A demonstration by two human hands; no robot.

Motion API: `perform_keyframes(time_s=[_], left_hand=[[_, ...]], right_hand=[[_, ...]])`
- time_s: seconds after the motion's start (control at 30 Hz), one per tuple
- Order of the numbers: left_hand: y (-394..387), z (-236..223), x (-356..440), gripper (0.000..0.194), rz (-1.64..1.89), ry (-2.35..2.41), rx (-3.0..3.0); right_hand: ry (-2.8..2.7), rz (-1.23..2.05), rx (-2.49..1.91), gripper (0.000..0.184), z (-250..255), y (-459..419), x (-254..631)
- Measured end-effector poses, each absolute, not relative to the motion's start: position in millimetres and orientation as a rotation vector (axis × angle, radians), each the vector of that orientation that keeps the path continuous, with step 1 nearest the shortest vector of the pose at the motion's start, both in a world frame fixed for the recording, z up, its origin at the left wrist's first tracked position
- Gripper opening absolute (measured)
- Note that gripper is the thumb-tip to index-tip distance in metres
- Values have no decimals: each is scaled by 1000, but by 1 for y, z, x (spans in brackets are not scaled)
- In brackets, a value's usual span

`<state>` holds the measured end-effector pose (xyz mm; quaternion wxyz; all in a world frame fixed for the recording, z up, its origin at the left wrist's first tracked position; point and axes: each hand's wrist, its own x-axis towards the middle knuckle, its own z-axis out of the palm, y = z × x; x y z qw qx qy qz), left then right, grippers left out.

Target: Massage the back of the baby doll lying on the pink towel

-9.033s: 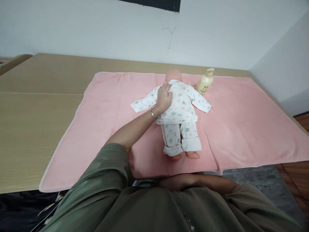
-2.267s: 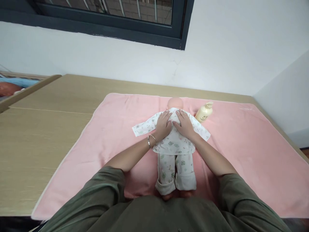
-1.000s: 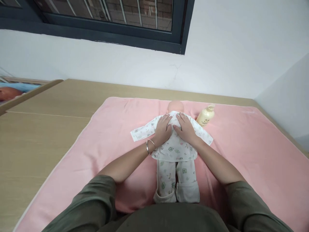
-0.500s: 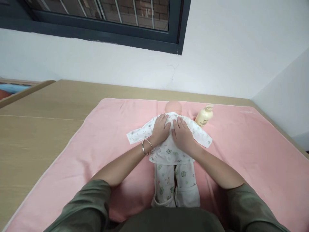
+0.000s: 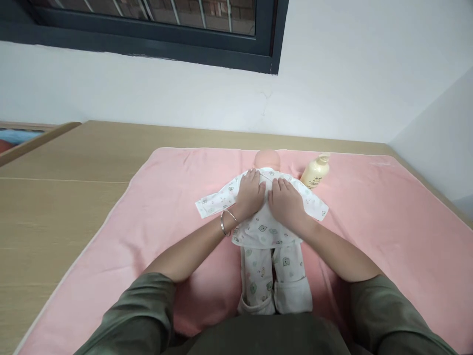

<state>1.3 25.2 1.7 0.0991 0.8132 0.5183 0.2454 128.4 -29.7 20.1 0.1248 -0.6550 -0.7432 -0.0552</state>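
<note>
A baby doll (image 5: 267, 159) lies on a pink mat, its bald head toward the wall and its legs toward me. It wears a white printed top (image 5: 264, 230) with long sleeves spread to both sides, and matching trousers (image 5: 258, 276) with turned-up ends. My left hand (image 5: 251, 193) rests flat on the upper left of the top, a silver bangle (image 5: 224, 223) at its wrist. On the upper right, my right hand (image 5: 286, 201) lies with its fingers stretched out on the cloth. Neither hand grasps anything. The doll's face is not visible.
A cream pump bottle (image 5: 316, 171) stands on the pink mat (image 5: 173, 197), just beyond the doll's right sleeve. The mat covers a wooden surface (image 5: 74, 207) that meets a white wall. Above is a dark-framed window (image 5: 166, 42) with bars.
Both hands remain on the doll's top, and the right fingers look a little more bent and drawn together. The whole view has shifted slightly.
</note>
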Motion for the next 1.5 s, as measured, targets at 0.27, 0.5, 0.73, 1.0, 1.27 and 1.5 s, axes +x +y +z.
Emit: perform_keyframes(time_s=[0.27,0.5,0.73,1.0,1.27,1.5], left_hand=[[-1,-1,9,50,815,1437,2574],[36,0,0,51,801,1429,2357],[37,-15,2,47,1012,1392,2293],[37,-15,3,46,1034,1381,2247],[39,-17,4,46,1068,1347,2230],[42,-21,2,44,1092,1331,2240]], right_hand=[[-2243,-2,-1839,57,18,11,156],[-2242,-318,-1778,48,14,-28,133],[-2258,38,-1745,60,16,-5,148],[-2275,42,-1741,60,13,-3,151],[-2243,48,-1654,63,-1,8,161],[-2261,46,-1677,63,4,4,160]])
